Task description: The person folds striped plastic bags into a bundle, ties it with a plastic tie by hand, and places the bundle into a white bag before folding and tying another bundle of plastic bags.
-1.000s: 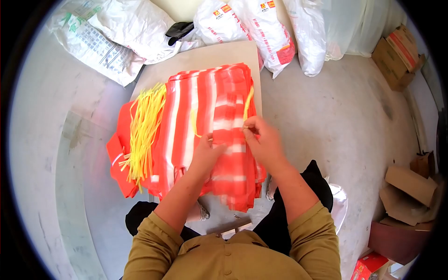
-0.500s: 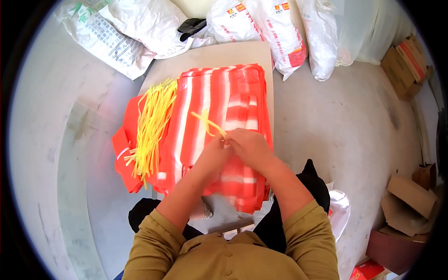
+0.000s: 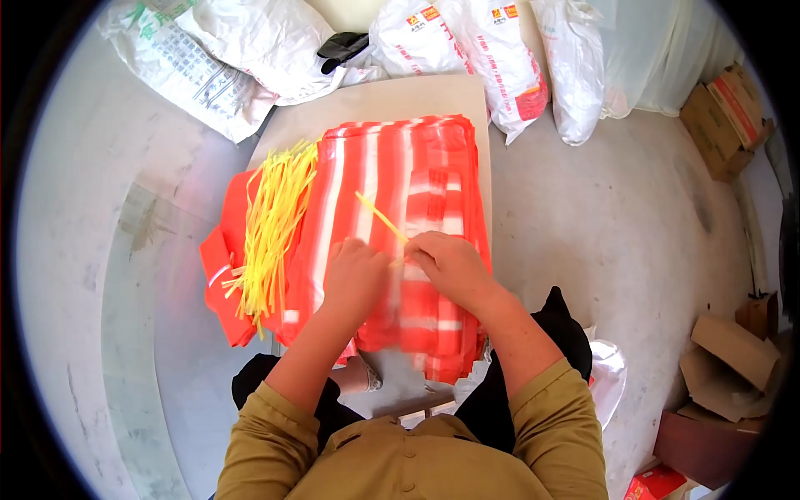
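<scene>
A thick stack of red-and-white striped plastic bags [image 3: 379, 162] lies in front of me. My right hand [image 3: 450, 265] pinches a narrow yellow strip [image 3: 382, 217] over the stack; one end sticks out up and to the left. To its left, my left hand [image 3: 354, 275] rests low over the bags with its fingers curled. What those fingers hold, if anything, is hidden under the hand. A loose bundle of yellow strips [image 3: 279, 225] lies left of the striped stack, on top of folded red plastic [image 3: 218, 258].
Everything lies on a light brown board [image 3: 392, 92]. White woven sacks [image 3: 417, 42] line its far side, with a black item [image 3: 342, 50] on them. Cardboard boxes [image 3: 725, 367] stand on the floor at right, and a clear sheet [image 3: 137, 333] lies at left.
My hands were together at the yellow strip and have separated. The left hand has moved left over the bags, while the right keeps the strip, which now looks straighter.
</scene>
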The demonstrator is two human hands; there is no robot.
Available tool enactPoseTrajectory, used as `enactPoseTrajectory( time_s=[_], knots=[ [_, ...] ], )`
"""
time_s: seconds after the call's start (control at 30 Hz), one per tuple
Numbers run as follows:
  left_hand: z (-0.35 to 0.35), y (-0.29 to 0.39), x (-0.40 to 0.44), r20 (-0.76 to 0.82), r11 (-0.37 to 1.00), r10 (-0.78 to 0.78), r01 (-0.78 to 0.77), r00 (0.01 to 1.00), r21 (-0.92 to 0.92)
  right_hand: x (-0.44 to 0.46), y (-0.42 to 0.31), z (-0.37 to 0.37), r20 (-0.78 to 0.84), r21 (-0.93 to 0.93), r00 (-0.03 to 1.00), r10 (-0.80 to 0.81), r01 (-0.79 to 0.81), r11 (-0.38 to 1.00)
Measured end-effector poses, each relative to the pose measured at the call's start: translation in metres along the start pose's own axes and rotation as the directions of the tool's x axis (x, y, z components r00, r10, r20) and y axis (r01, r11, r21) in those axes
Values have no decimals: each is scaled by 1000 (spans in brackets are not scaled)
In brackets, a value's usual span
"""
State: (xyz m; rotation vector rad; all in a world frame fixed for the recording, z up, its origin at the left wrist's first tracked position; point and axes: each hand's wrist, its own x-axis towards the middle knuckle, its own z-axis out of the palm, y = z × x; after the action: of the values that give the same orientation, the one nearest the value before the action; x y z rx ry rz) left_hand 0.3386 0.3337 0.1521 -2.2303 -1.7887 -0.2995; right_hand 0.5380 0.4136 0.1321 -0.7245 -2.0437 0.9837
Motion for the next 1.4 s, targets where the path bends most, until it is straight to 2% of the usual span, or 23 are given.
enactPoseTrajectory(
  time_s=[0.1, 0.2, 0.3, 0.4, 0.5, 0.6, 0.7, 0.73, 0.77, 0.87, 0.97, 1.07, 1.17, 1.27, 1.4],
  knots=[
    [-22, 10, -2, 337, 972, -212, 234, 917, -26, 0, 0, 0, 6, 9, 1000, 9, -9, 1000],
    [-37, 18, -5, 131, 898, -241, 272, 962, -345, 0, -2, -1, 21, -20, 1000, -9, 10, 1000],
    [-58, 27, 11, 249, 750, -273, 368, 929, -549, 1, -8, -4, 65, -60, 996, -60, 64, 996],
    [-53, 26, 20, 278, 662, -184, 327, 943, -674, 2, -9, -6, 85, -62, 993, -85, 91, 994],
    [-41, 24, 22, 381, 276, -255, 445, 889, -852, 0, 2, -1, 27, -6, 994, -103, 103, 995],
    [-41, 24, 30, 54, 656, -213, 184, 976, -732, -2, 5, -3, 5, 23, 990, -141, 141, 990],
    [-25, 28, 28, 236, 692, -177, 292, 955, -661, -2, 10, -1, 2, 81, 995, -97, 96, 992],
    [-21, 27, 28, 188, 748, -170, 251, 967, -615, -3, 6, -4, 10, 106, 999, -52, 51, 993],
    [-19, 29, 29, 203, 722, -218, 298, 955, -624, -4, 1, -8, 18, 131, 1000, -6, 4, 991],
    [-17, 34, 30, 224, 662, -333, 396, 916, -636, 0, -11, -14, 88, 54, 975, 201, -207, 977],
    [-10, 32, 31, 168, 673, -353, 374, 921, -638, -3, -18, -16, -20, 110, 971, 237, -233, 966],
    [-5, 31, 31, 99, 735, -297, 294, 950, -611, -4, 9, -5, -114, -104, 990, -87, 75, 992],
    [-3, 33, 32, 73, 824, -232, 236, 970, -516, -4, -1, -13, -124, -221, 943, -308, 277, 935],
    [-13, 42, 36, 39, 868, -176, 173, 984, -465, -5, -1, -12, -188, -289, 929, -319, 258, 922],
    [-24, 44, 37, 0, 841, -168, 143, 986, -522, -5, 3, -13, -177, -261, 969, -173, 124, 957]
  ],
)
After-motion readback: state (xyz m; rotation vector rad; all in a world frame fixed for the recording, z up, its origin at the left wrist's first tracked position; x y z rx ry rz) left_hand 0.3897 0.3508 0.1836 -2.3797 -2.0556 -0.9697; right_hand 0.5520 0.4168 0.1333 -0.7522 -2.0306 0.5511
